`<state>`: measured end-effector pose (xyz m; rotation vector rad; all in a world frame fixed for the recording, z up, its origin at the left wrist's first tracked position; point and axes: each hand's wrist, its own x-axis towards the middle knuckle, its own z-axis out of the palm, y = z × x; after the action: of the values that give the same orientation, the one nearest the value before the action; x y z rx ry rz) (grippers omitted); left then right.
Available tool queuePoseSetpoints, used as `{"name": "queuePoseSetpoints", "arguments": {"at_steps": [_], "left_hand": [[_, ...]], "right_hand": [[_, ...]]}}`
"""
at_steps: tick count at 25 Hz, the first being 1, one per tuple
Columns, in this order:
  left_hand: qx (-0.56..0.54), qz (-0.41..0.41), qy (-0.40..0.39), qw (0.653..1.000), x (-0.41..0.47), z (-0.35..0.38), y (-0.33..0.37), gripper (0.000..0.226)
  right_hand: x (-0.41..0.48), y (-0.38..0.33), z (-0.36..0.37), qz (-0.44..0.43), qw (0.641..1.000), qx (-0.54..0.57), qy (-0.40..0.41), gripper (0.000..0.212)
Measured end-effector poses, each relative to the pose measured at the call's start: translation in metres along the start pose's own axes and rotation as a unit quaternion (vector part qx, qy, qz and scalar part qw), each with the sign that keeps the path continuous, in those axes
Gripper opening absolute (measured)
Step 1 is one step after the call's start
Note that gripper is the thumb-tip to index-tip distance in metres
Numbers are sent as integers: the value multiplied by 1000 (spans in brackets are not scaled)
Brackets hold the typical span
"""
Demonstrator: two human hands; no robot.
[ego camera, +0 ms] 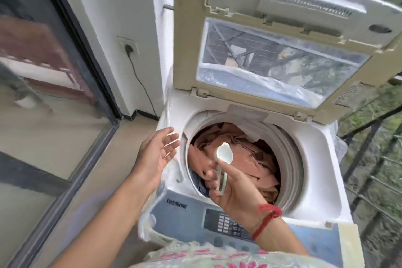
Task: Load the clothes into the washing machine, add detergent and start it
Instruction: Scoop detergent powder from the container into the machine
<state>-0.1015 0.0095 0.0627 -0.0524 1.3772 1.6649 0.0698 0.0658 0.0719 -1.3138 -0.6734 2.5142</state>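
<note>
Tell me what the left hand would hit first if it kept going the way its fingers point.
Probably the washing machine's white rim, right in front of it. The open left hand may be above it, though, and pass over toward the clothes; depth is unclear.

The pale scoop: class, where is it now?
In the head view, the pale scoop is pinched in the right hand, over the clothes in the washing machine drum.

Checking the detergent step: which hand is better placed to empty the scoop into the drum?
Right. The right hand pinches the scoop over the clothes in the washing machine; the left hand is open and empty beside its rim.
</note>
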Motion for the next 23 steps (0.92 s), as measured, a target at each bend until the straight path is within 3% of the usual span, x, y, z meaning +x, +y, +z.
{"name": "queuePoseSetpoints", "arguments": {"at_steps": [5, 10, 14, 18, 23], "left_hand": [[-52, 129, 144, 980, -81, -74, -11, 19], [-99, 152, 303, 935, -192, -149, -67, 19], [-148, 158, 430, 877, -281, -199, -135, 19], [-201, 148, 532, 809, -371, -245, -201, 20], [-301, 146, 605, 723, -452, -298, -252, 16]], "right_hand": [[-20, 45, 38, 27, 974, -216, -55, 13], [-59, 109, 62, 46, 929, -319, -180, 8], [-83, 182, 65, 54, 848, -429, -306, 7], [-107, 269, 67, 63, 763, -525, -372, 11], [-127, 362, 84, -59, 580, -633, -509, 4]]}}
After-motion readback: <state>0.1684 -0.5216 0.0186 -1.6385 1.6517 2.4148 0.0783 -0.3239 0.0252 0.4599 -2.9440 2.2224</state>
